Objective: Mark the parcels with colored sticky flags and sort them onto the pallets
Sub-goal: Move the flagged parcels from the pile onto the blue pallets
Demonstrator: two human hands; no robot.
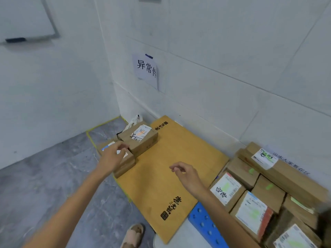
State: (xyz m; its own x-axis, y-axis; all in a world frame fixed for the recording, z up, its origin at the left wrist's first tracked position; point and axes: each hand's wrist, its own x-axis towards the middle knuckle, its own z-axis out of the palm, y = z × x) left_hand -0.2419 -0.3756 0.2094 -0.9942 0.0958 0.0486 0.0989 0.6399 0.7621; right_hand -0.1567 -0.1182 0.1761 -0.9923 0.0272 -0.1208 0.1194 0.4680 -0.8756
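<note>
The left hand [114, 155] lies on a flat parcel [128, 161] at the yellow board's [179, 158] far corner, beside an orange-flagged parcel [141, 138], its grip impossible to tell, while the right hand [188, 176] hovers loosely curled and empty.

Two parcels [139, 138] sit far-left on the board [170, 167]; a parcel stack [265, 194] lies right, apparently abutting it.

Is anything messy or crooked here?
Yes. The flat parcels under the left hand sit askew at the wooden board's left edge and seem to poke over it. Something white and crumpled is wedged in the wall corner behind them.
</note>
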